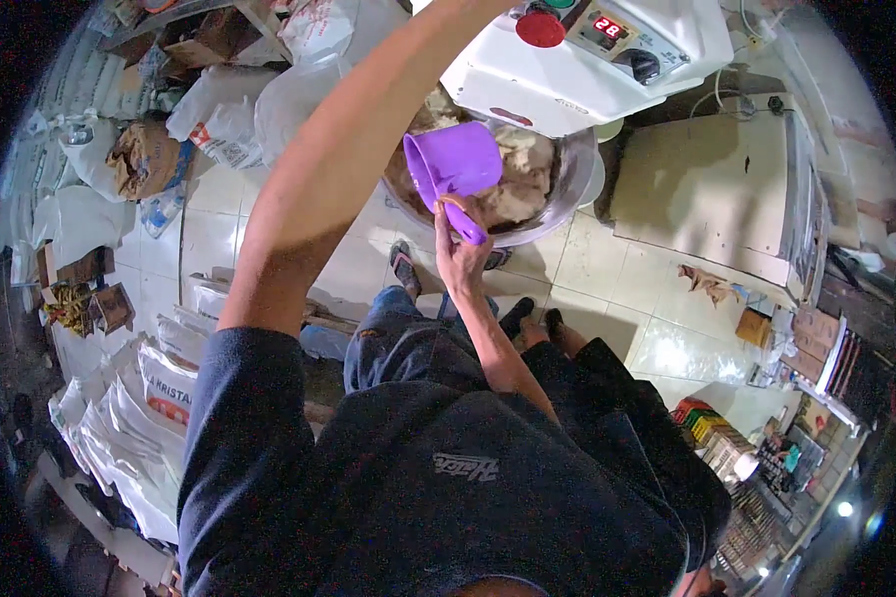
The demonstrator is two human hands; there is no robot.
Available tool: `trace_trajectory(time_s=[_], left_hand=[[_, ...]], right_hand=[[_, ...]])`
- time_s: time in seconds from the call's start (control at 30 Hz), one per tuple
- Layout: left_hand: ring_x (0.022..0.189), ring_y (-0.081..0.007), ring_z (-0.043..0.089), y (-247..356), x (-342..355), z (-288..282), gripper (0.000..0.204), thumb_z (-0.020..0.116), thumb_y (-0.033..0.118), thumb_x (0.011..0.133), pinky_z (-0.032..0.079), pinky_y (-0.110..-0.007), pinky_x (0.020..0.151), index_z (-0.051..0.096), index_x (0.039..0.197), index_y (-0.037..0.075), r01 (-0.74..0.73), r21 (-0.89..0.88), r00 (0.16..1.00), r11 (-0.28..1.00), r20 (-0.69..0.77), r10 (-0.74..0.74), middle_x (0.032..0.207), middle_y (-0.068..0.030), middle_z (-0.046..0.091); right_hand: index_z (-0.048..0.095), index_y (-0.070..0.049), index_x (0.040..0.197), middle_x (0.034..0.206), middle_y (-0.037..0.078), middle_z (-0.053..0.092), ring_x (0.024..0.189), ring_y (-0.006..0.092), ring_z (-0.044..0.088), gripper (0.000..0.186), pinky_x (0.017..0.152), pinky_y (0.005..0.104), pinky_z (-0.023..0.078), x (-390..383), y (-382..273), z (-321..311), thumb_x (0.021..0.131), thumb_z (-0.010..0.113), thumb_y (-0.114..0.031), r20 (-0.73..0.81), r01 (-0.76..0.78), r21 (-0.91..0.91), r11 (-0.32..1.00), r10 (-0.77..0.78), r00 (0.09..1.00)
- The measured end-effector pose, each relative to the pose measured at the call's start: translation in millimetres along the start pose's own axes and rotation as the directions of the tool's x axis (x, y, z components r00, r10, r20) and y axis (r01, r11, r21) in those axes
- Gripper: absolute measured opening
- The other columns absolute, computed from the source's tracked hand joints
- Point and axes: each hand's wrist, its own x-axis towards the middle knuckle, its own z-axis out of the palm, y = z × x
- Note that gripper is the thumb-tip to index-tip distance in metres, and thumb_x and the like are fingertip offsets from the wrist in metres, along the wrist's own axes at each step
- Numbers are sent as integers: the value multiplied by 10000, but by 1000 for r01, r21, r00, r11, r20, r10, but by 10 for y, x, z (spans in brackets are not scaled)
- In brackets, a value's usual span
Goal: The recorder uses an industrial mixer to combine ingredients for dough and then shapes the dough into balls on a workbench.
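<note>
My right hand (458,261) is closed round the handle of a purple plastic jug (476,159). The jug is tilted over a wide metal mixing bowl (579,184), its mouth facing left. Lumps of pale dough (524,164) lie in the bowl; the jug and machine head cover part of them. Above the bowl juts a white mixing machine (503,85) with a big red button (540,29), a green button, a lit red display (607,28) and a black knob (644,67). My left arm reaches up to the machine's button panel; its hand is mostly cut off by the top edge.
Another person's legs and dark slippers (514,316) are close at my right. White sacks (129,428) are stacked at the left, with plastic bags (224,111) farther up. A pale boxy cabinet (702,184) stands right of the bowl. Stacked crates (712,433) are at lower right.
</note>
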Motion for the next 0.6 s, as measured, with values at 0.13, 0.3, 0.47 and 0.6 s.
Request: trace_trajectory(time_s=[0.13,0.3,0.47,0.6], left_hand=[[827,-331,569,-29,31,53,367,577,344,773,421,-425,837,667,747,-12,-46,-50,999,998,-14,45,791,-185,635],[802,-326,572,-72,12,-16,347,575,336,785,426,-414,815,663,749,2,-82,28,994,996,-67,84,737,-165,631],[633,-230,530,115,-71,-149,331,567,320,833,410,-353,633,641,757,6,95,-100,995,990,37,-92,655,-112,588],[516,-52,391,60,-93,-51,329,549,330,892,290,-254,467,620,768,34,317,-231,948,920,121,-296,570,31,495]], right_hand=[[617,15,965,870,90,653,722,161,633,154,663,266,500,-34,138,-101,897,583,-119,-19,-132,112,985,135,991],[569,8,1030,902,113,634,762,190,645,205,700,295,562,85,76,-609,893,591,-144,-22,-482,646,591,646,763],[545,12,1089,1034,146,583,882,220,624,252,793,317,571,220,188,-1561,902,565,-156,-230,-327,784,527,736,636],[558,1,1063,934,100,606,780,182,626,247,748,312,552,450,411,-2269,891,600,-171,-385,-263,684,681,643,662]])
